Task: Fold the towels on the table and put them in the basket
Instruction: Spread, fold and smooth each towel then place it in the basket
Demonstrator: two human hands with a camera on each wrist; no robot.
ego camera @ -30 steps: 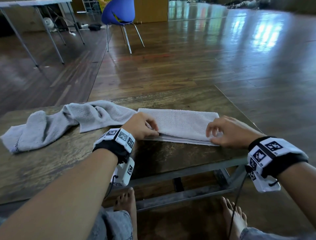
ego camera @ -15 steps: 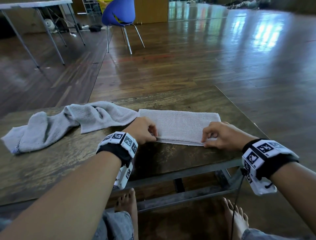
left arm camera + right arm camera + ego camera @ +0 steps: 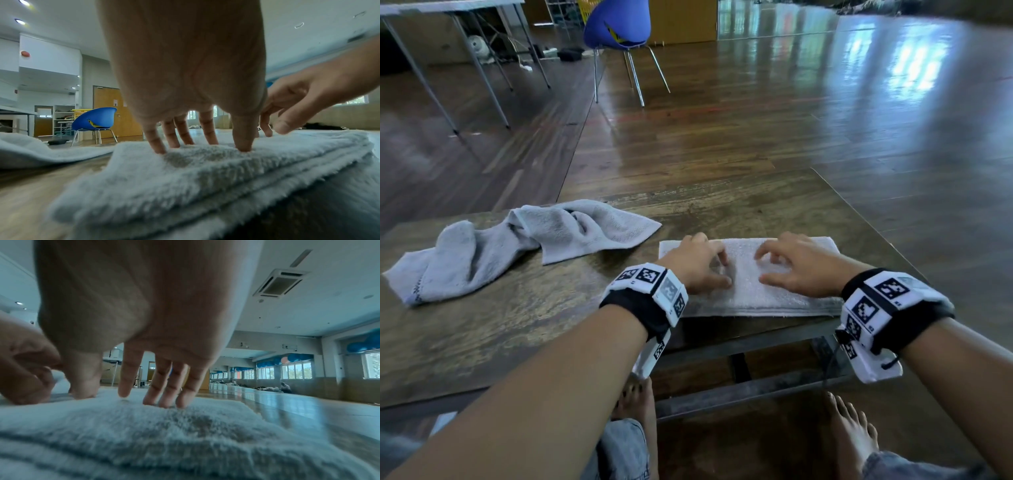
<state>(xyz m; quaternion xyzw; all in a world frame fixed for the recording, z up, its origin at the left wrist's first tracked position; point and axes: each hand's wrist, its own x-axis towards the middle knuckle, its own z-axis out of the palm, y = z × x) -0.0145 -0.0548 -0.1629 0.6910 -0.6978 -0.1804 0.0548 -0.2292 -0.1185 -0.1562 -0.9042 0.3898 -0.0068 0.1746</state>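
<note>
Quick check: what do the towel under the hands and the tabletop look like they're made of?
Folded towel: looks like terry cloth, pale grey, matte; fuzzy looped pile shows in both wrist views and dents under the fingertips.
Table: top looks like dark wood or wood veneer, worn, with a dull sheen; grain streaks show. The frame beneath looks like metal.

Both forearms reach forward, wrists raised. The left hand point(image 3: 697, 263) and right hand point(image 3: 796, 265) sit side by side, palms down, fingers spread and arched, fingertips point(image 3: 243, 146) pressing downward, thumbs pointing toward each other.

Mirrored hall point(image 3: 267, 369), polished wood floor point(image 3: 756, 120)
</note>
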